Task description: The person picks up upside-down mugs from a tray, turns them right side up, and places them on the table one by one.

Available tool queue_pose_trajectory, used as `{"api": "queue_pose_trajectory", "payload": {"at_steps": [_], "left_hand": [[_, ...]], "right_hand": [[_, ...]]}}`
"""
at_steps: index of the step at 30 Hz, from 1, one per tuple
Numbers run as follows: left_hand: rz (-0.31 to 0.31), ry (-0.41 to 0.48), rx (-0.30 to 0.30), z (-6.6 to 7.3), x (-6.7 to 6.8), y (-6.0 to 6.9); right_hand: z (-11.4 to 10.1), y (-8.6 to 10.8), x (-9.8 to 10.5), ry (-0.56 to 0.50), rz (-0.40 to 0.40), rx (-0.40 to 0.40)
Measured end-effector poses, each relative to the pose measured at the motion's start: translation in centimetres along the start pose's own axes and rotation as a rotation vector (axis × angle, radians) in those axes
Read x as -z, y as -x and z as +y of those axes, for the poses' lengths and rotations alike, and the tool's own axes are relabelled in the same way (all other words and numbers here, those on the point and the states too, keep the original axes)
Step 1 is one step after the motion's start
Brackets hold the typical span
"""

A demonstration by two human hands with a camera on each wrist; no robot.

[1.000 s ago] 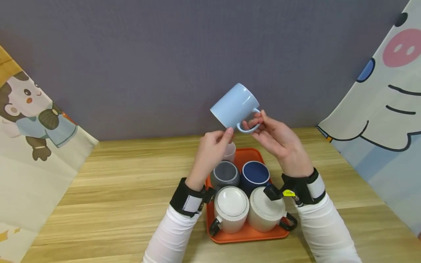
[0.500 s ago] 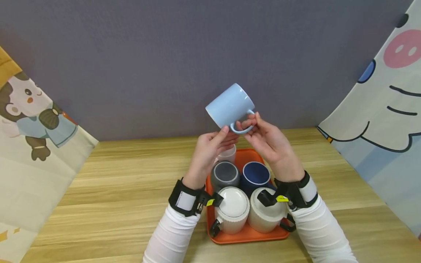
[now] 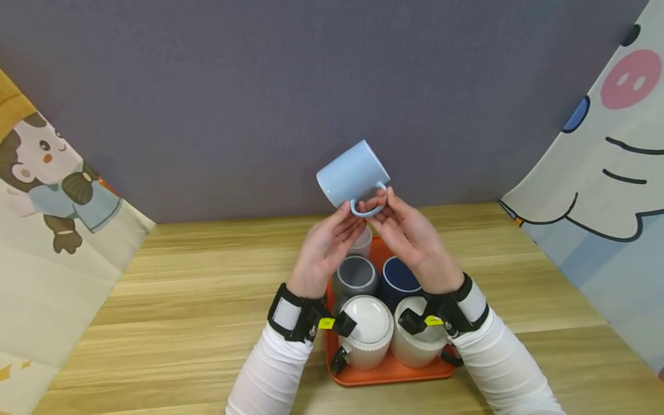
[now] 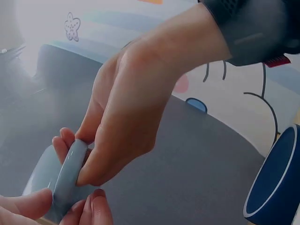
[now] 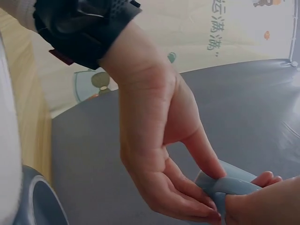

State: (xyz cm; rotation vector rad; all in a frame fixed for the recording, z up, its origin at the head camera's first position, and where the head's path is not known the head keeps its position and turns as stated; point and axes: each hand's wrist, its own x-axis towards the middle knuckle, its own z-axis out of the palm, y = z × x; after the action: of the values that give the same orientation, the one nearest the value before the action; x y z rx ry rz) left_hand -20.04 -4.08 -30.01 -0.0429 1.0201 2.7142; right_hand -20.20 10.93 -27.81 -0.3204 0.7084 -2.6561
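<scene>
A light blue mug (image 3: 351, 174) is held up, tilted, above the tray's far end. My right hand (image 3: 420, 245) grips its handle, thumb on top and fingers curled through the loop. From below left, my left hand (image 3: 320, 251) pinches the mug beside the lower end of the handle, its thumb on the near side and fingers underneath. In the left wrist view, the handle (image 4: 70, 171) sits between the right hand's thumb and fingers, with the left fingertips (image 4: 97, 211) close below. The right wrist view shows the left thumb pressing the mug (image 5: 236, 186); the wrist hides part of it.
An orange tray (image 3: 391, 377) on the wooden table (image 3: 197, 300) holds a grey mug (image 3: 357, 274), a navy mug (image 3: 399, 274), a pale cup (image 3: 362, 243) and two white mugs (image 3: 365, 325) with black handles. A grey wall (image 3: 233, 115) stands behind.
The blue mug has moved left and finally a little lower, held in both hands. My right hand has shifted left with it. My left hand has turned, its fingers now further under the mug.
</scene>
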Motion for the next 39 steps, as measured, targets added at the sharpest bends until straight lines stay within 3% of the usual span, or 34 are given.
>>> {"api": "queue_pose_trajectory", "payload": {"at_steps": [7,22,30,39], "left_hand": [[0.029,0.084,0.027,0.1,0.2,-0.3],[-0.033,0.019,-0.055,0.2,0.7,-0.4],[-0.063,0.145,-0.001,0.4,0.4,-0.3],[-0.098,0.214,-0.044,0.4,0.2,-0.2]], "right_hand": [[0.7,-0.2,0.1,0.093,0.021,-0.002],[1.0,-0.3,0.2,0.419,0.107,-0.056],[0.8,-0.6,0.8,0.392,0.103,-0.132],[1.0,-1.1,0.5,0.302,0.091,-0.175]]}}
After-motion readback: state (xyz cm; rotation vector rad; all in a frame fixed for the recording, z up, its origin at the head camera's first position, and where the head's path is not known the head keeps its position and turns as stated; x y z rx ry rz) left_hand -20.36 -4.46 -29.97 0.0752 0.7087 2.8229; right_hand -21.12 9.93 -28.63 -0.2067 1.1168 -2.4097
